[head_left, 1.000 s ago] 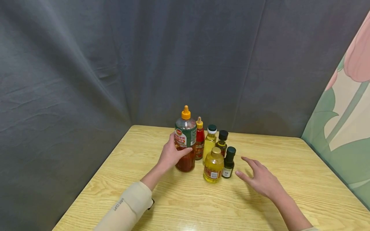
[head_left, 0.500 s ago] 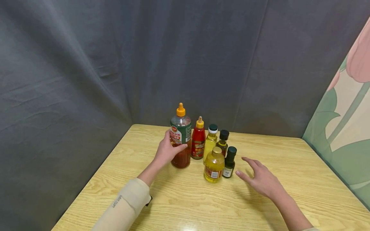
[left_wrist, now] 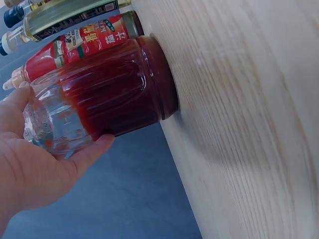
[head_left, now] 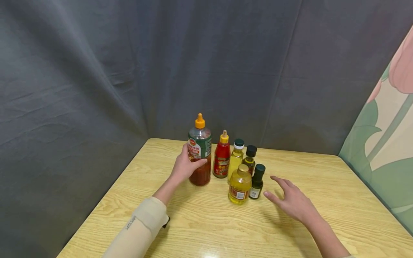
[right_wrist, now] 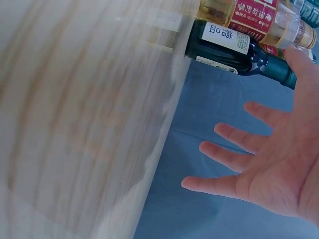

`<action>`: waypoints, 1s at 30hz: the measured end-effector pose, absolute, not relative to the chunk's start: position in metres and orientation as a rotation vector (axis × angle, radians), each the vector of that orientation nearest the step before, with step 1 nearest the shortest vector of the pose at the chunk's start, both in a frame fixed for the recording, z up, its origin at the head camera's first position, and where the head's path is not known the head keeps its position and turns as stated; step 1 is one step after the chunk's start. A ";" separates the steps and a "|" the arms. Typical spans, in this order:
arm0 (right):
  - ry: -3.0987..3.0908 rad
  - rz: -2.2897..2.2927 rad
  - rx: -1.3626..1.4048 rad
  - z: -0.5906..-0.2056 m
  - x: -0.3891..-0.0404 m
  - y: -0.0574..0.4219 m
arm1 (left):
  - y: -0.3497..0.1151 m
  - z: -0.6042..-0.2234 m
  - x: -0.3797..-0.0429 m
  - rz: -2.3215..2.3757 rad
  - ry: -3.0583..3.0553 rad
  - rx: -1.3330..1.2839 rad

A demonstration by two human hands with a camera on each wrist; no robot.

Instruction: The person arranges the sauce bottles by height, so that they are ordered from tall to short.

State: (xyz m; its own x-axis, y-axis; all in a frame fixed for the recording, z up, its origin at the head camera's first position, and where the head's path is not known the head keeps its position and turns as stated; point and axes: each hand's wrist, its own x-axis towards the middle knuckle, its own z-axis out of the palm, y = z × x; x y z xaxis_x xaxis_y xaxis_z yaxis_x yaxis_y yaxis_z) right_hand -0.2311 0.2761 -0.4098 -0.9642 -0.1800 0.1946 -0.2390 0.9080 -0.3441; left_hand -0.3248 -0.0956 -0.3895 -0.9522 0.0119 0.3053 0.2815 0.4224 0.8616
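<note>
Orange caps the large squeeze bottle of red sauce (head_left: 201,152), upright in your left hand's (head_left: 184,168) grip, nearer the tabletop's (head_left: 206,222) far-left corner than its far-right. Whether its base touches down is hard to tell, so hold it vertical, clear of the small ketchup bottle (head_left: 221,161) just beside. Mind your right hand (head_left: 292,200): fingers spread, holding nothing, thumb near the dark green bottle (head_left: 256,188).

The right hand (right_wrist: 276,167) spreads its fingers before a blue curtain (right_wrist: 174,209). Near its thumb, a dark green bottle (right_wrist: 239,56) stands on the wood-grained bench (right_wrist: 89,124), beside a red-labelled bottle (right_wrist: 254,20).
</note>
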 end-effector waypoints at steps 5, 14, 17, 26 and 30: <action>-2.916 0.558 0.324 -0.410 -0.231 0.276 | -0.099 -0.389 -0.329 -1.534 -2.435 -0.242; -2.910 0.566 0.325 -0.411 -0.231 0.275 | -0.103 -0.391 -0.335 -1.537 -2.425 -0.222; -2.908 0.571 0.328 -0.412 -0.231 0.275 | -0.105 -0.390 -0.338 -1.524 -2.426 -0.208; -2.905 0.579 0.338 -0.411 -0.231 0.275 | -0.109 -0.390 -0.344 -1.518 -2.434 -0.184; -2.904 0.586 0.339 -0.412 -0.232 0.274 | -0.111 -0.391 -0.348 -1.509 -2.437 -0.183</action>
